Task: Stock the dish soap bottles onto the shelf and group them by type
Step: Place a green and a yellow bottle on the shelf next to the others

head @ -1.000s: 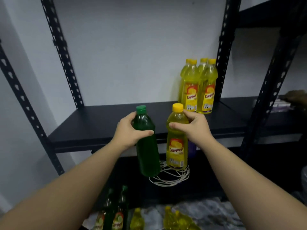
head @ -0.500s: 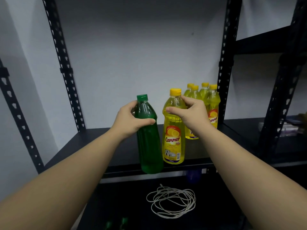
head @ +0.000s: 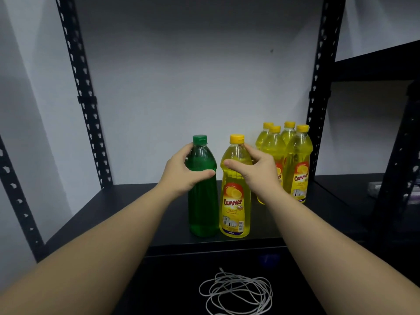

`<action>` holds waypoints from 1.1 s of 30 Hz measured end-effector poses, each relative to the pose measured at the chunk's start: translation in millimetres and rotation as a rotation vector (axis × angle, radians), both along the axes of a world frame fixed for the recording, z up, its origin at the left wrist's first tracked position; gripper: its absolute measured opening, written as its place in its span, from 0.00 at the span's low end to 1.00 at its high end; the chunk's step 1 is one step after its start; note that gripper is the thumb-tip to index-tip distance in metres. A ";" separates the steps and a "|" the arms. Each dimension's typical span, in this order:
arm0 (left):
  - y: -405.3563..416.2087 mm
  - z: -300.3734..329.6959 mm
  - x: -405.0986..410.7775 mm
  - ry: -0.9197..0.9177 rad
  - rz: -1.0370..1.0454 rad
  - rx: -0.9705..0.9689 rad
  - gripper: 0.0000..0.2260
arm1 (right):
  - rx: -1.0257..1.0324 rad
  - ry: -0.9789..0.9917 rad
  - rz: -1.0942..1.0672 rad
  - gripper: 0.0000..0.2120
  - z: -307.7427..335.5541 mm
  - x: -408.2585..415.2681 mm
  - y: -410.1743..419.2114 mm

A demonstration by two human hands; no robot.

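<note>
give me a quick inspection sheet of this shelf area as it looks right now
surface: black shelf, both held bottles upright near its front edge
job's things: green bottle and yellow bottle side by side; four yellow bottles grouped at back right
clutter: nothing seen on this shelf
hands: left hand grips the green bottle's shoulder; right hand grips the yellow bottle's shoulder
cables: white cord coiled loosely below the shelf
surroundings: white wall, black perforated uprights, neighbouring rack at right
</note>
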State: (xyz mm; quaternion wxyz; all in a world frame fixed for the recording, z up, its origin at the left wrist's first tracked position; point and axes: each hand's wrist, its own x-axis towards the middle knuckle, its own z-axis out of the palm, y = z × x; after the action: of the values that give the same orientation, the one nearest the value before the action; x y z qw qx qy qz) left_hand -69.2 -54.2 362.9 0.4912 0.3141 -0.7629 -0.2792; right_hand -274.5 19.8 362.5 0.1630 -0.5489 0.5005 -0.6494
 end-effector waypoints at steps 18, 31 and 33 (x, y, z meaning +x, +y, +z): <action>-1.3 -99.1 7.7 -0.006 0.005 0.273 0.41 | 0.260 0.070 -0.037 0.28 -105.4 -7.7 14.9; -7.5 -132.0 3.2 -0.073 0.152 0.299 0.44 | 0.285 0.109 -0.031 0.39 -128.8 -8.8 -9.4; -13.7 -135.7 5.1 -0.070 0.169 0.298 0.46 | 0.293 0.092 -0.029 0.40 -130.3 -12.5 -11.8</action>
State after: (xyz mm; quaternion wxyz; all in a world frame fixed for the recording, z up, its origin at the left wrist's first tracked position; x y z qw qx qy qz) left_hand -64.1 -67.8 227.3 0.4343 0.4560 -0.7005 -0.3357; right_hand -287.1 8.0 232.2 0.2086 -0.5413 0.6046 -0.5458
